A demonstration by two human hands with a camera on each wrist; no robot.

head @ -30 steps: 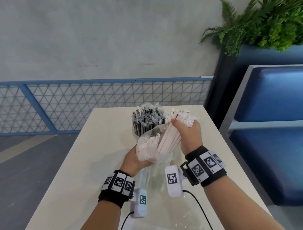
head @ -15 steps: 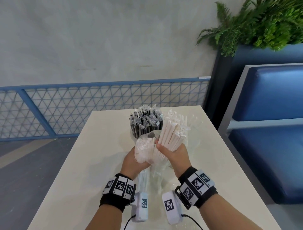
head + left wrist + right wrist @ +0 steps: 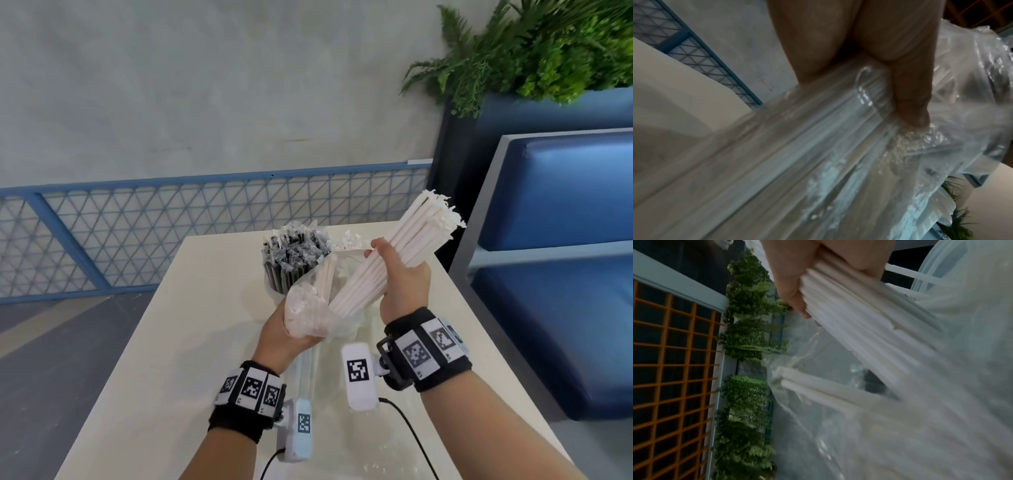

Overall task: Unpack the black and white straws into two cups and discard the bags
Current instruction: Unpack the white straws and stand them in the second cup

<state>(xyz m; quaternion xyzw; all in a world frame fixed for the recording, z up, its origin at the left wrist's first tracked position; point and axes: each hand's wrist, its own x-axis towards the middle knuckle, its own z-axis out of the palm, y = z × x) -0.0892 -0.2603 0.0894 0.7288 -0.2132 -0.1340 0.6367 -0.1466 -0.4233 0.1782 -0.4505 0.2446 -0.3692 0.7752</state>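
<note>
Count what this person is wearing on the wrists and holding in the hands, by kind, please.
Marker wristbands: 2
Wrist cameras: 2
Plastic bag, gripped by the left hand: 1
White straw bunch, gripped by the right hand: 1
Total: 6

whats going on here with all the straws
A person is unpacking white straws. The right hand grips a thick bundle of white straws, drawn partway out of a clear plastic bag that the left hand holds by its lower end. A few white straws remain in the bag. The black straws already stand in a cup on the table.
</note>
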